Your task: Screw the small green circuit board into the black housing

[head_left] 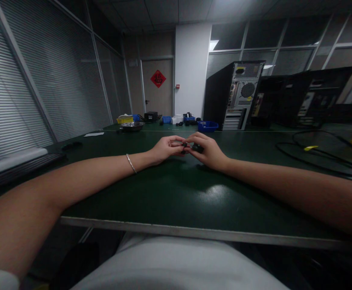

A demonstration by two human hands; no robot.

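Observation:
Over the middle of the green table (176,193), my two hands meet fingertip to fingertip. My left hand (167,150), with a bracelet on its wrist, pinches a small black part (184,147) between thumb and fingers. From the other side, my right hand (208,151) has its thumb and fingertips closed at the same small part. A rounded dark piece (197,148) shows within the curl of my right fingers. Both pieces are too small and dark to name, and the fingers partly hide them. I cannot tell whether the two are joined.
Along the back stand a metal bowl (132,126), a yellow bin (124,119), a blue bin (208,126) and several small black parts. A computer tower (239,96) stands behind on the right. Black cables (321,155) lie at right, a keyboard (27,167) at left.

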